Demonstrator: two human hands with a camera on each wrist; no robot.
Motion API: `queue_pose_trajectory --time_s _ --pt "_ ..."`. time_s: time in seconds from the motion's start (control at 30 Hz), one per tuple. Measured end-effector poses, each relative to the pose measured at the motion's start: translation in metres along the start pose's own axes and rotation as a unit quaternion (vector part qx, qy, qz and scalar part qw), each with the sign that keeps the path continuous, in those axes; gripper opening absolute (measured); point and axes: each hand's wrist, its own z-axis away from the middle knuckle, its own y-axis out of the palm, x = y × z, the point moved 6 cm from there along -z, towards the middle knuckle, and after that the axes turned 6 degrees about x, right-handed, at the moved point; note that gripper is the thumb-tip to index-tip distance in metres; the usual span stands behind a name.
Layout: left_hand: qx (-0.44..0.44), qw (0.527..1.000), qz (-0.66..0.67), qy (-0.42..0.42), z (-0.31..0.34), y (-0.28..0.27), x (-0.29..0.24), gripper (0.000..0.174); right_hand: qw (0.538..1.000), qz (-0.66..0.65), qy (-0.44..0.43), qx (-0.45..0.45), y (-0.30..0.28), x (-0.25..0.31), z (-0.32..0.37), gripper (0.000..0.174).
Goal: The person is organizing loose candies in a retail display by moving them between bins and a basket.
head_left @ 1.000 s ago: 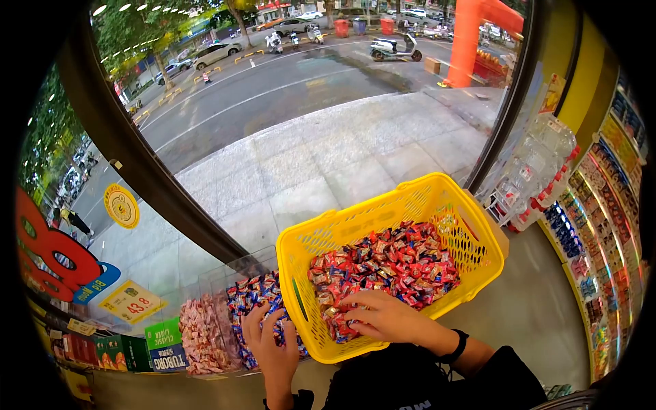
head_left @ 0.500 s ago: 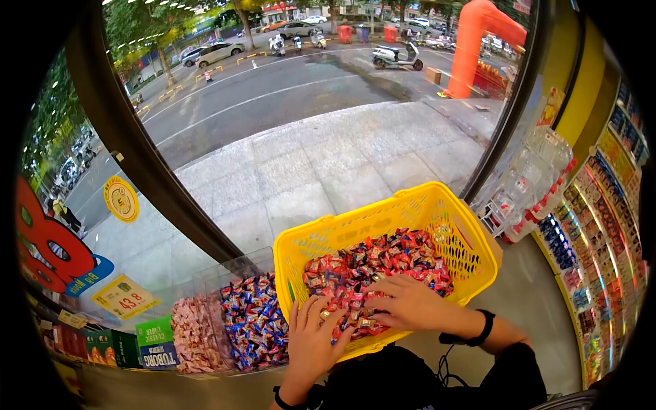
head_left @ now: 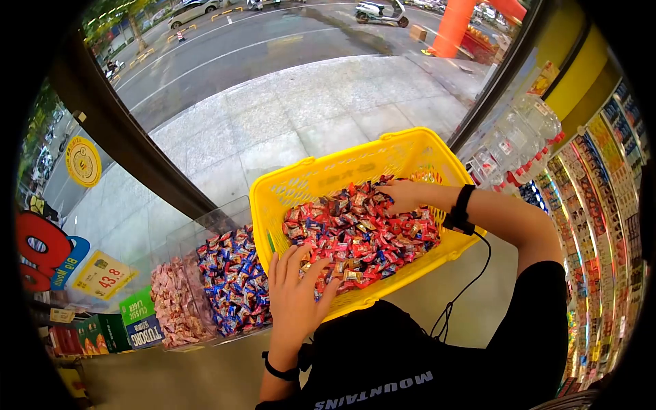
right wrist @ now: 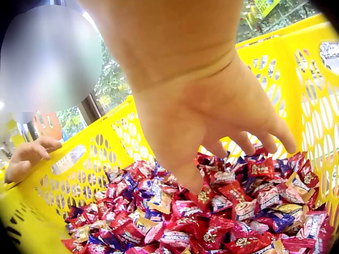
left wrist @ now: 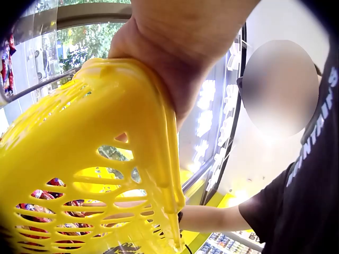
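Note:
A yellow basket (head_left: 342,164) holds a heap of wrapped candies (head_left: 362,239), mostly red with some blue and gold. My left hand (head_left: 297,294) lies over the basket's near left corner, fingers spread across the rim; in the left wrist view its wrist is above the yellow wall (left wrist: 63,132). Inside the basket, toward the back right, my right hand (head_left: 406,196) reaches down to the candies. The right wrist view shows the right hand (right wrist: 206,116) palm down, fingers spread and touching the candies (right wrist: 233,211), holding none that can be seen.
Left of the basket stand clear bins of blue-and-red candies (head_left: 236,280) and pink candies (head_left: 179,301), then a Tuborg box (head_left: 142,319). A window frame (head_left: 130,130) rises behind. At right are bottled water packs (head_left: 519,140) and stocked shelves (head_left: 601,205). A cable (head_left: 471,280) hangs from the right wrist.
My right hand has moved from the candies' near side to the back right of the basket. My left hand has come from the candy bin onto the basket's corner. The head view has tilted down.

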Motion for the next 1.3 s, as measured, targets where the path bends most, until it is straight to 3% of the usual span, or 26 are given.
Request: queue_pose_trajectory --time_s 0.13,0.4,0.67,0.77,0.87,1.2,1.27,1.3 --pt "0.000 1.000 -0.002 0.003 0.000 0.001 0.003 0.036 0.999 -0.001 -0.047 0.002 0.016 -0.002 -0.034 0.094" --pt "0.003 1.000 0.011 -0.007 -0.001 -0.001 0.002 0.036 0.998 -0.026 0.015 0.047 0.019 0.002 -0.029 0.094" --pt "-0.002 1.000 -0.009 -0.012 0.003 0.006 0.000 0.033 0.995 -0.017 0.099 0.016 0.025 0.001 -0.041 0.096" --pt "0.000 1.000 -0.016 -0.009 0.001 0.006 0.000 0.032 0.997 -0.009 0.070 0.010 0.024 0.006 -0.041 0.093" --pt "0.003 1.000 -0.013 -0.010 0.000 0.006 0.000 0.032 0.998 0.043 -0.002 -0.052 0.032 0.003 -0.039 0.089" --pt "-0.013 1.000 -0.004 -0.010 0.001 0.004 0.002 0.032 0.997 0.054 -0.006 -0.049 0.035 -0.007 -0.062 0.083" --pt "-0.016 1.000 -0.006 -0.009 0.000 0.003 0.001 0.032 0.994 0.103 -0.007 -0.030 0.036 -0.014 -0.074 0.075" --pt "-0.017 1.000 -0.006 -0.009 0.000 0.003 0.001 0.032 0.993 0.095 -0.034 -0.059 0.031 -0.010 -0.074 0.059"
